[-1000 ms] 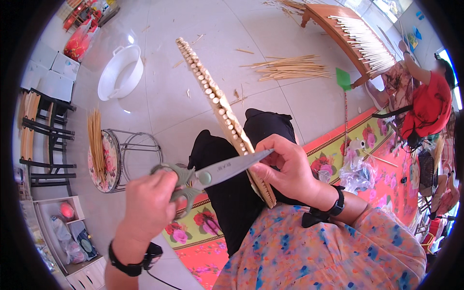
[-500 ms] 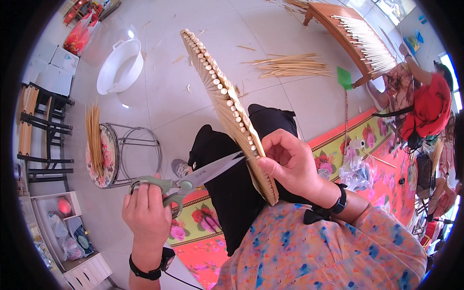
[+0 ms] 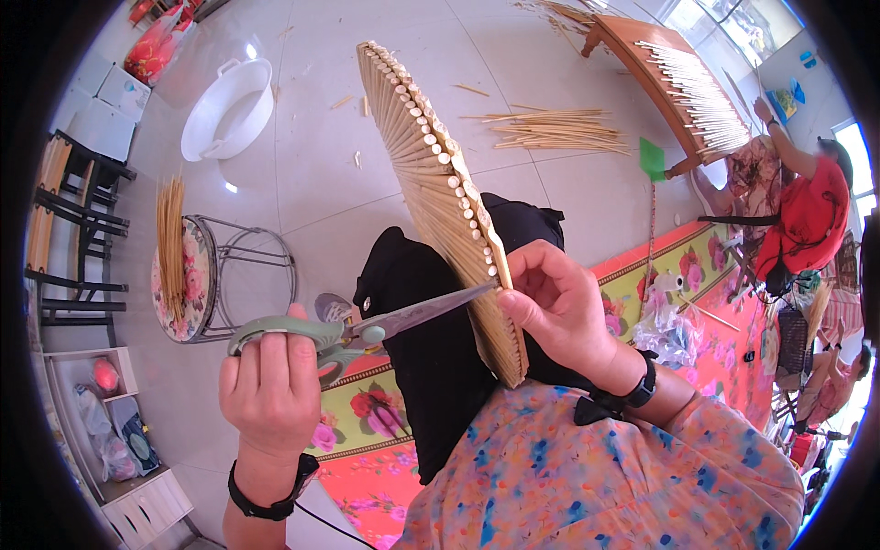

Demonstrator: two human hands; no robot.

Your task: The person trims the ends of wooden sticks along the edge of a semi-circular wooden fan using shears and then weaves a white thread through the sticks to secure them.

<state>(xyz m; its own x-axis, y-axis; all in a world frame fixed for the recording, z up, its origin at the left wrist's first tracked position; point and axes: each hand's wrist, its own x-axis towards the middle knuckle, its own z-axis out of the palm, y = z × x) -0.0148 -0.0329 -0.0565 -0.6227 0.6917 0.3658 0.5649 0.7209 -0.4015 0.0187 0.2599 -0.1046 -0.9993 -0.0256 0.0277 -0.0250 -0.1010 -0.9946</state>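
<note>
My left hand (image 3: 270, 390) grips green-handled scissors (image 3: 412, 318), its fingers through the handle loops. Their long blades look nearly together, and the tips meet the rim of a stiff, pleated-looking piece made of pale stalks (image 3: 420, 188). This piece stands tilted on edge over my lap; round white cut stalk ends line its rim. With thumb and fingers, my right hand (image 3: 557, 307) pinches that rim right beside the scissor tips. Whether a loose stalk end sits between those fingers is hidden.
A round flowered stool (image 3: 188, 284) holding a bundle of stalks (image 3: 171, 243) stands left, below a white tub (image 3: 229, 108). More stalks (image 3: 559, 130) lie on the floor ahead. At right, a person in red (image 3: 807, 220) sits near a wooden table (image 3: 632, 55) covered with stalks.
My left hand has shifted slightly left and the scissors now lie flatter, their blades closer together. The stalk piece has turned a little, showing more of its flat face.
</note>
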